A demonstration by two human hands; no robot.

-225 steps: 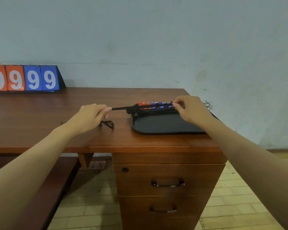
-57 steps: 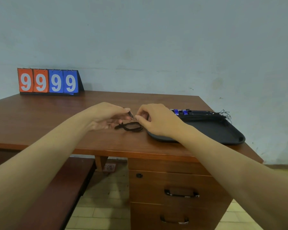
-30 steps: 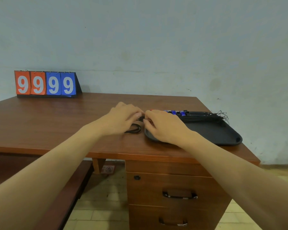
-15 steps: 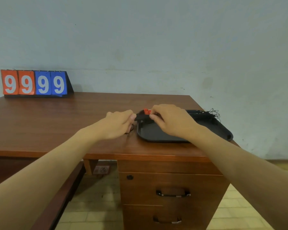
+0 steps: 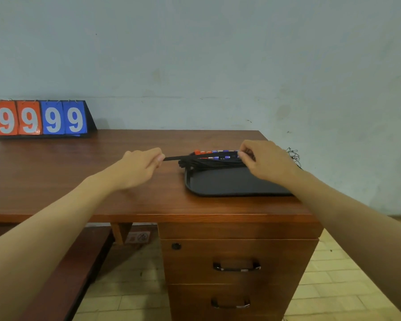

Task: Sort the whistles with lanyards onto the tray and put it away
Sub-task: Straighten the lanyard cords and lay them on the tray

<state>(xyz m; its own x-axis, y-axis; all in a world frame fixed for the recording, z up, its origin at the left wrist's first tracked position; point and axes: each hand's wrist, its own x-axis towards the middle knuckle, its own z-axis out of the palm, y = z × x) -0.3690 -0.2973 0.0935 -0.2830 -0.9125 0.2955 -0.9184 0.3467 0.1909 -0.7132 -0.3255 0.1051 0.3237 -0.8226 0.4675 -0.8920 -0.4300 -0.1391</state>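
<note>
Now, left hand (image 5: 139, 166) out over the bare wood, finger and thumb pinching the loose end of a black lanyard (image 5: 175, 158), fingers curled round it. Right hand (image 5: 267, 162) at the far rim of the black tray (image 5: 229, 185), fingertips nipping the other end among the whistles (image 5: 214, 154); whether a whistle itself is pinched, cannot tell. Lanyard drawn taut between the two, crossing the tray's left rim. Whistles lined up in a row along the tray's far edge, red ones left, blue and purple right, with a black tangle of cords bunched just in front. Near half of the tray bare. Tray set at the right end of the tabletop (image 5: 79, 181), close to the front edge. Wide open wood to the left. Scoreboard (image 5: 39, 118) reading 9999 well apart at the back left corner, against the wall.
</note>
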